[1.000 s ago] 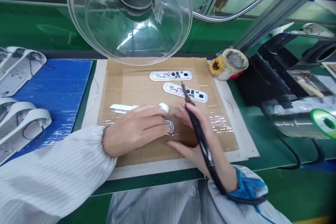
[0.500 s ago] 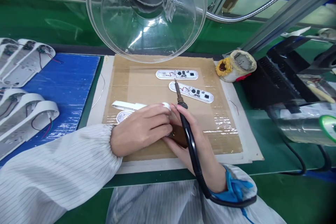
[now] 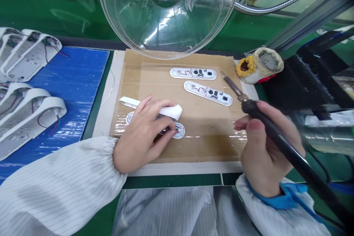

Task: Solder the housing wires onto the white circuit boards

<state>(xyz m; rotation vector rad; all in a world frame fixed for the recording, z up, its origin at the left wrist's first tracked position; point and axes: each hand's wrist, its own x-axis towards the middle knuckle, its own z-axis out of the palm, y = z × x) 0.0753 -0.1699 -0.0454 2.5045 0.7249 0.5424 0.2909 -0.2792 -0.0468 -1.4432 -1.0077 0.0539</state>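
Note:
My left hand (image 3: 145, 136) is closed around a white plastic housing (image 3: 173, 111) resting on the cardboard mat. Its thumb and a fingertip meet beside the round end of a white circuit panel (image 3: 181, 131) lying along the housing, where thin wires show. Fingers hide most of both pieces. Off to the right, my right hand (image 3: 262, 155) grips a black-handled soldering iron (image 3: 256, 112), its tip pointing up and left, above the mat's right side. Two more long white circuit panels, an upper one (image 3: 193, 73) and a tilted lower one (image 3: 208, 93), lie beyond the hands.
A clear fume hood (image 3: 168, 49) hangs over the mat's (image 3: 210, 143) far edge. At the back right sits a tip-cleaning holder with a yellow sponge (image 3: 246, 67). On the left, several white housings with wires (image 3: 35, 118) stand on a blue sheet (image 3: 88, 70).
My right hand has swung right with the soldering iron, away from the left hand. The left hand stays at the housing, its index finger now raised and the panel end showing.

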